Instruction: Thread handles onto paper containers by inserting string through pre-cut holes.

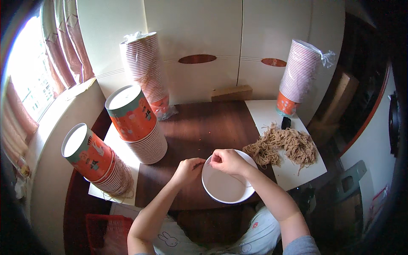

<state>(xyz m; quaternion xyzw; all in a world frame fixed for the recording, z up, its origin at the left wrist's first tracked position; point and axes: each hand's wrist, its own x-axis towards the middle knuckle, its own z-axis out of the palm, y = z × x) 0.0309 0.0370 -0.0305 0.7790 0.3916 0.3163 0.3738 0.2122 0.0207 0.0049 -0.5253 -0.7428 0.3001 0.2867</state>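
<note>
In front of me a white paper bucket [225, 191] sits at the near edge of the table, its open mouth facing me. My left hand [189, 171] is closed at the bucket's left side, its fingertips against the outer rim and partly hidden. Over the far rim, my right hand [228, 161] is closed in a pinch. A thin string [243, 182] runs below this hand across the bucket's opening; the pinched end itself is too small to see clearly. To the right lies a loose heap of tan strings [293, 146].
Two stacks of orange printed buckets, one nearer [91, 155] and one farther [131, 119], stand on the left. Bagged bucket stacks rise at the back left [146, 72] and back right [297, 74]. A small black object [286, 123] lies beyond the strings on a white board [293, 178].
</note>
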